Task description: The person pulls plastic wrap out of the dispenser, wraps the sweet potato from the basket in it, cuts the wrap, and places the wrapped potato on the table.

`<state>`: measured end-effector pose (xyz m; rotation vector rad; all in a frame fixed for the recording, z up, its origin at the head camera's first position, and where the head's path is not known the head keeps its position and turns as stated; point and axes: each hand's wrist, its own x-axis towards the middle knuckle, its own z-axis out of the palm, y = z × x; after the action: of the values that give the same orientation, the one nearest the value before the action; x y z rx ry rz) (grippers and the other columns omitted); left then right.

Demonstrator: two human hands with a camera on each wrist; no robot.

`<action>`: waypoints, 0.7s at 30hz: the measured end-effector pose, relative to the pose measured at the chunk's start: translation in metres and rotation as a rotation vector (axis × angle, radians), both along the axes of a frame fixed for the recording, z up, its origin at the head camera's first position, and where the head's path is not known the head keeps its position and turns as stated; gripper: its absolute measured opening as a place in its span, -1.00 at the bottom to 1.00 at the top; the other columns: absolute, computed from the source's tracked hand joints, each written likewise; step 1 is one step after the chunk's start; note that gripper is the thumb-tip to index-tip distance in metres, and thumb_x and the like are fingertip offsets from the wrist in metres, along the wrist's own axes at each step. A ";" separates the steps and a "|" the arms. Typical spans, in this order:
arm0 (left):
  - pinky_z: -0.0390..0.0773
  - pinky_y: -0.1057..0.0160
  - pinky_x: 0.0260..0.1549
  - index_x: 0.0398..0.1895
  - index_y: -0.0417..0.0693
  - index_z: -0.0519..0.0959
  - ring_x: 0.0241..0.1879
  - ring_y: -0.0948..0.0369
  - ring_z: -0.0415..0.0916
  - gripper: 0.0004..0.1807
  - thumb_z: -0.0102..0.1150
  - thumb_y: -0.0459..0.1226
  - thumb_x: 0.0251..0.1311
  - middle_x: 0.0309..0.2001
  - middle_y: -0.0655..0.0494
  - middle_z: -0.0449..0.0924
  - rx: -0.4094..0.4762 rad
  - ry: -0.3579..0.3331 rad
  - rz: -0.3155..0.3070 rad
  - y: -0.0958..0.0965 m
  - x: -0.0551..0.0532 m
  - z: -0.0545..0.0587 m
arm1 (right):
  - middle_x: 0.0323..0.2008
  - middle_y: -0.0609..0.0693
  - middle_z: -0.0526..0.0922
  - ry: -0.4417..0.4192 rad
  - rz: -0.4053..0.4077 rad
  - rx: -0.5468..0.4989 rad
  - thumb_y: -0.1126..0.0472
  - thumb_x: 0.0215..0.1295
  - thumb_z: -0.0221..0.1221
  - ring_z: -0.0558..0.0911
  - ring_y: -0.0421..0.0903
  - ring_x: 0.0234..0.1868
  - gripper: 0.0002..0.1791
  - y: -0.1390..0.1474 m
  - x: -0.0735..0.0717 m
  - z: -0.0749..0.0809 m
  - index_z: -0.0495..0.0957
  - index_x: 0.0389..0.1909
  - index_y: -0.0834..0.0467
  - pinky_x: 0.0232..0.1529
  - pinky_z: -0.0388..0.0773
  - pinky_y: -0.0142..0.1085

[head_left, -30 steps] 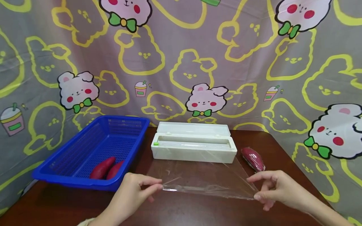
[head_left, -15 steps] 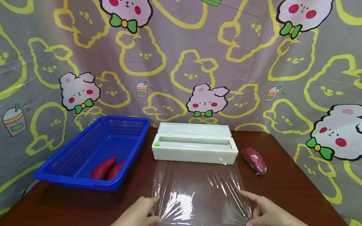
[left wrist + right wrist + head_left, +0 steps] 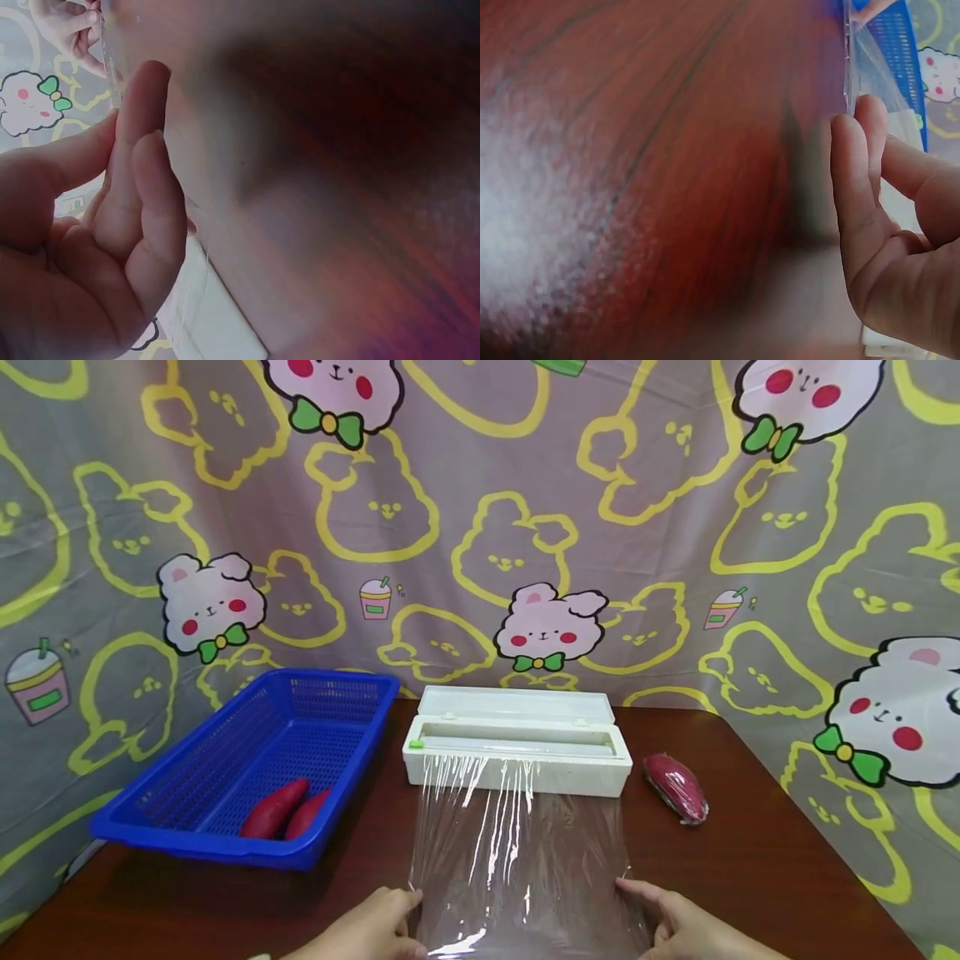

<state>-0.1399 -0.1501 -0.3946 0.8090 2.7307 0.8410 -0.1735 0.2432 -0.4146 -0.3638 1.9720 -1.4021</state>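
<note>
Over the brown surface (image 3: pixel 780 827), the step in hand looks like drawing film out of its dispenser; the next move probably calls for even tension on both sides so the sheet stays flat. The clear film (image 3: pixel 525 860) spans from the dispenser's front edge toward the person, glossy, with bright streaks and fine lengthwise creases. Behind it stands the white dispenser (image 3: pixel 517 724), lid raised, roll inside. The left hand (image 3: pixel 371 931) and right hand (image 3: pixel 686 927) pinch the near corners between thumb and fingers. A green tab (image 3: pixel 416 744) sits at the dispenser's left end.
</note>
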 end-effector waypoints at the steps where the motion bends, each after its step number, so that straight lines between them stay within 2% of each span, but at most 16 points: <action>1: 0.47 0.40 -0.59 -0.13 -0.66 0.38 -0.61 0.40 0.47 -0.35 0.37 -0.26 -0.18 -0.67 0.12 0.56 -0.004 0.003 -0.001 0.001 0.000 -0.001 | -0.70 -0.11 0.38 0.022 0.015 0.007 0.29 -0.03 0.29 0.37 -0.29 -0.72 -0.11 0.000 0.000 -0.001 -0.02 0.25 0.43 -0.64 0.30 -0.51; 4: 0.48 0.39 -0.57 -0.14 -0.66 0.39 -0.60 0.40 0.48 -0.35 0.38 -0.26 -0.19 -0.68 0.13 0.56 -0.028 0.020 -0.008 0.002 -0.001 -0.004 | -0.64 -0.06 0.40 0.096 0.023 0.046 0.36 -0.04 0.28 0.36 -0.26 -0.71 -0.13 -0.003 0.000 -0.005 -0.02 0.23 0.46 -0.65 0.29 -0.50; 7: 0.48 0.37 -0.54 -0.14 -0.63 0.39 -0.60 0.39 0.48 -0.37 0.38 -0.27 -0.19 -0.67 0.15 0.56 -0.053 0.004 -0.008 0.002 -0.003 -0.006 | -0.54 -0.02 0.43 0.104 0.011 0.100 0.41 -0.05 0.27 0.36 -0.23 -0.70 -0.16 -0.005 -0.001 -0.007 0.00 0.22 0.46 -0.63 0.31 -0.48; 9: 0.48 0.36 -0.55 -0.15 -0.60 0.40 -0.60 0.40 0.47 -0.40 0.37 -0.28 -0.19 -0.68 0.16 0.55 -0.067 -0.002 -0.009 0.002 -0.004 -0.007 | -0.49 0.01 0.44 0.100 0.004 0.122 0.40 -0.06 0.29 0.36 -0.22 -0.70 -0.15 -0.006 -0.001 -0.007 0.01 0.22 0.45 -0.62 0.32 -0.47; 13: 0.46 0.35 -0.59 -0.21 -0.51 0.45 -0.61 0.40 0.45 -0.47 0.37 -0.25 -0.18 -0.68 0.20 0.54 -0.087 0.007 0.006 0.003 -0.005 -0.009 | -0.28 0.11 0.42 0.135 0.025 0.124 0.30 -0.09 0.34 0.35 -0.18 -0.68 -0.08 -0.006 -0.002 -0.007 0.00 0.23 0.44 -0.61 0.35 -0.44; 16: 0.48 0.27 -0.53 -0.20 -0.45 0.47 -0.53 0.35 0.48 -0.53 0.27 -0.20 -0.05 -0.58 0.14 0.55 -0.125 0.015 0.017 0.004 -0.005 -0.008 | -0.15 0.18 0.32 0.158 0.038 0.115 0.21 -0.11 0.36 0.33 -0.17 -0.67 -0.04 -0.004 -0.003 -0.008 0.00 0.23 0.43 -0.61 0.37 -0.42; 17: 0.48 0.26 -0.54 -0.26 -0.40 0.48 -0.54 0.34 0.46 -0.61 0.22 -0.20 0.01 -0.59 0.16 0.52 -0.124 0.015 0.016 0.004 -0.004 -0.008 | -0.13 0.21 0.31 0.156 0.036 0.115 0.20 -0.12 0.37 0.33 -0.17 -0.67 -0.03 -0.004 -0.004 -0.009 0.00 0.24 0.42 -0.61 0.37 -0.42; 18: 0.49 0.23 -0.48 -0.23 -0.45 0.48 -0.49 0.32 0.47 -0.59 0.17 -0.19 0.07 -0.52 0.08 0.55 -0.123 0.012 0.015 0.003 -0.005 -0.008 | -0.13 0.22 0.31 0.165 0.042 0.114 0.18 -0.12 0.37 0.33 -0.17 -0.67 -0.03 -0.003 -0.004 -0.009 0.00 0.24 0.42 -0.61 0.37 -0.42; 20: 0.50 0.12 -0.32 -0.15 -0.52 0.44 -0.33 0.19 0.52 -0.55 0.05 -0.19 0.18 -0.36 -0.12 0.57 -0.101 -0.026 0.028 0.003 -0.005 -0.007 | -0.13 0.22 0.31 0.180 0.054 0.116 0.12 -0.11 0.36 0.33 -0.18 -0.67 -0.01 -0.002 -0.005 -0.010 0.00 0.24 0.42 -0.61 0.37 -0.43; 21: 0.49 0.09 -0.27 -0.11 -0.54 0.41 -0.30 0.17 0.52 -0.54 0.01 -0.19 0.21 -0.39 -0.10 0.57 -0.077 -0.054 0.037 0.002 -0.005 -0.007 | -0.13 0.21 0.31 0.186 0.056 0.122 0.09 -0.11 0.36 0.34 -0.18 -0.67 0.00 -0.002 -0.005 -0.011 0.00 0.24 0.42 -0.61 0.37 -0.43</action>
<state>-0.1446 -0.1481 -0.4015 0.7120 2.7205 0.7477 -0.1784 0.2415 -0.4256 -0.5047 2.1682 -1.2433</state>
